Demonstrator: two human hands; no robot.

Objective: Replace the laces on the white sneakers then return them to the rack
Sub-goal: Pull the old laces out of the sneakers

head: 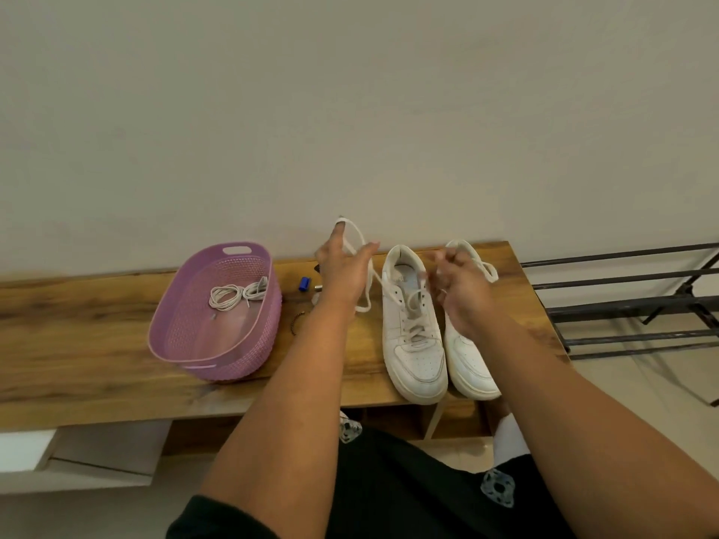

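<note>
Plain pale wall rises behind a wood-grain bench top [97, 336] that carries everything in play. At its left sits a pink perforated basket [249, 355] holding a coiled bundle of pale laces [237, 295], presumably the replacements, untouched. Just right of the basket lie a small blue cylinder [304, 284] and a beaded bracelet [297, 322], both partly behind the left forearm.

The left hand [340, 272] is raised above the bench with its fingers mostly extended; a white lace [360, 247] loops over the fingers and trails down toward the left sneaker [412, 344], which is laced through its lower eyelets. Since the lace is draped rather than pinched, it could slide off the fingers if the hand tips or pulls sharply.

The right hand [461, 289] is curled, gripping another run of lace [486, 266] that arcs over the right sneaker [467, 363]; whether it belongs to that shoe or the same lace is unclear. A hard tug could drag either sneaker, and both toes sit right at the near edge, so a shoe could drop off. Slack may also snag in an eyelet or tangle between the hands.

At far right, beyond the bench, stands the dark metal shoe rack [622, 305], its bars showing nothing on them.
</note>
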